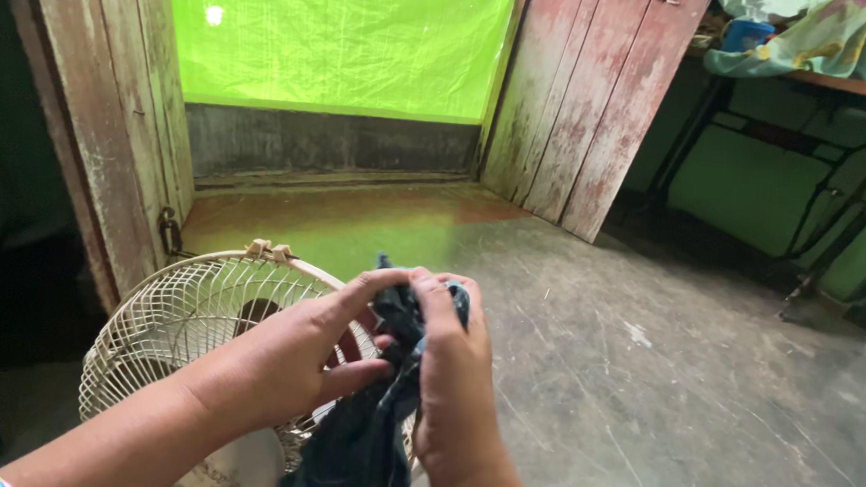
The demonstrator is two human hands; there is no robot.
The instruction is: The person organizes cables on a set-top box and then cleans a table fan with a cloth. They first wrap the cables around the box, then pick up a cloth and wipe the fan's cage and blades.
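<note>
Both my hands grip a dark blue cloth [371,430] that hangs down between them. My left hand [296,350] pinches the cloth from the left with thumb and fingers. My right hand [455,375] closes over its upper end from the right. Directly below and behind my hands stands a cream-coloured fan with a wire grille [179,308], its face tilted upward.
A bare concrete floor [645,387] stretches to the right. Ahead is an open doorway with weathered wooden doors [592,93], covered by a bright green tarp [335,37]. A table [843,88] with cloths on it stands at the far right.
</note>
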